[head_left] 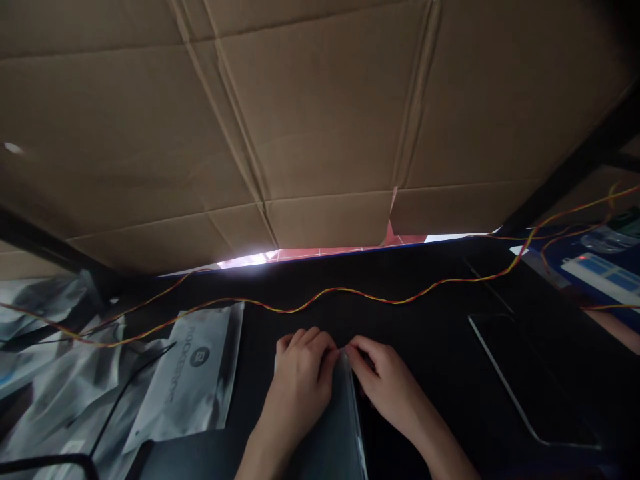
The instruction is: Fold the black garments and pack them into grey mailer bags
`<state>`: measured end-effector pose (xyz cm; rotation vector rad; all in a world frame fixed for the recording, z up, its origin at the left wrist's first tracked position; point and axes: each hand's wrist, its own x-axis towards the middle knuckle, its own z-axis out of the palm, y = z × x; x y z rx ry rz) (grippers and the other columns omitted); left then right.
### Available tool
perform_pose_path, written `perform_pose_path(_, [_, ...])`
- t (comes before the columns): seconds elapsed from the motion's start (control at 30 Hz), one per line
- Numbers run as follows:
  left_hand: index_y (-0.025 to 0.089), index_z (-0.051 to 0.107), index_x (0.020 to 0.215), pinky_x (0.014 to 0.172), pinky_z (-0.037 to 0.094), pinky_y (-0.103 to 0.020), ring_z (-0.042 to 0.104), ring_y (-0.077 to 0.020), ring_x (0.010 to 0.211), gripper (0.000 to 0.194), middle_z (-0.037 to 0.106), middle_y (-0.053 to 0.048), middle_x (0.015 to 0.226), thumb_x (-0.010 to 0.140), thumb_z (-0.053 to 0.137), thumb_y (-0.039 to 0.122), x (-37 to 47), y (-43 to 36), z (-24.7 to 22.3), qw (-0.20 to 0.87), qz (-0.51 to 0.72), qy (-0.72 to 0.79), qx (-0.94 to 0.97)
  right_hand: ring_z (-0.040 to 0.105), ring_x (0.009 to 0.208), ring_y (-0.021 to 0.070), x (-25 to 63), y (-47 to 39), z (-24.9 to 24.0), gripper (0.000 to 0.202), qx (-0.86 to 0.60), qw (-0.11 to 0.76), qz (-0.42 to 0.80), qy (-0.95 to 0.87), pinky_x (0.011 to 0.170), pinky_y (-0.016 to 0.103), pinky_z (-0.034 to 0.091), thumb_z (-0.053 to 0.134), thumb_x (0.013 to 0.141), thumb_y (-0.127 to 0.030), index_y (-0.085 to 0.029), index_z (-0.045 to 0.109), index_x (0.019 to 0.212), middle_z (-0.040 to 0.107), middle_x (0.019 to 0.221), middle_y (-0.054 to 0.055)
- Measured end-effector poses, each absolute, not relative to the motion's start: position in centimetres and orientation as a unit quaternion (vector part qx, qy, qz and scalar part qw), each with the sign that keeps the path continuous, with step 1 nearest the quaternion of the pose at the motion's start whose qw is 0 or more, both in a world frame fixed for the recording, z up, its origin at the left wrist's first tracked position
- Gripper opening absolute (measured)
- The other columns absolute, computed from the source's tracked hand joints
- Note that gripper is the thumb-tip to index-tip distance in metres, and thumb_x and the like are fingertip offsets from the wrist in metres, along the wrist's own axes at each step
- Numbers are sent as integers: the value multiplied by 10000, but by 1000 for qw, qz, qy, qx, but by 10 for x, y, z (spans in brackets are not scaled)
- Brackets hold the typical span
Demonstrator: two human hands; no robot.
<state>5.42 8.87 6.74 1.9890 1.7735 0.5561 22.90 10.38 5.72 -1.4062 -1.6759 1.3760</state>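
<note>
A translucent grey plastic bag (pixel 334 427) lies on the dark table between my forearms, with its long edge running toward me. My left hand (pixel 304 370) rests over its far end, fingers curled and thumb and forefinger pinched at the top corner. Close beside it, my right hand (pixel 377 370) pinches the same corner, its other fingers folded under. The fingertips of both hands nearly meet there. What the bag contains cannot be made out.
A printed frosted pouch (pixel 193 373) and a heap of crumpled clear bags (pixel 75 393) lie left. A flat clear-edged sheet (pixel 535 380) is right. A red-yellow twisted wire (pixel 345 289) crosses the table before a cardboard wall (pixel 320 120). Another person's arm (pixel 617 330) shows far right.
</note>
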Motion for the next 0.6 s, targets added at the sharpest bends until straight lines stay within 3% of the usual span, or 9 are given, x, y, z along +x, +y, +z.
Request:
perform_pose_path(0.13, [215, 638, 877, 816, 394, -370, 613, -214, 901, 254, 664, -28, 914, 1060, 463, 227, 56, 89, 67, 231, 243, 645, 687, 549, 698, 147, 233, 94, 55, 288, -511, 301, 485, -643, 679, 260, 395, 562, 1031, -348, -205, 627, 790, 614, 754, 3])
perform_pose_path(0.37, [218, 606, 845, 775, 448, -328, 634, -189, 849, 276, 645, -18, 869, 1072, 459, 271, 57, 94, 62, 232, 303, 637, 670, 515, 669, 130, 239, 79, 60, 259, -500, 265, 496, -659, 654, 254, 351, 534, 1001, -277, -199, 565, 757, 561, 715, -16])
perform_pose_path(0.47, [212, 596, 879, 778, 458, -335, 641, -199, 869, 287, 647, -31, 901, 1093, 436, 316, 44, 102, 59, 192, 329, 660, 647, 471, 639, 120, 240, 62, 60, 254, -510, 208, 516, -656, 622, 246, 316, 573, 951, -251, -189, 538, 708, 552, 675, -14])
perform_pose_path(0.6, [210, 604, 881, 767, 457, -354, 636, -212, 865, 296, 639, -39, 912, 1097, 439, 326, 33, 116, 58, 141, 334, 676, 641, 450, 605, 94, 247, 33, 35, 163, -482, 68, 581, -652, 566, 209, 283, 662, 846, -170, -177, 559, 720, 577, 681, -19])
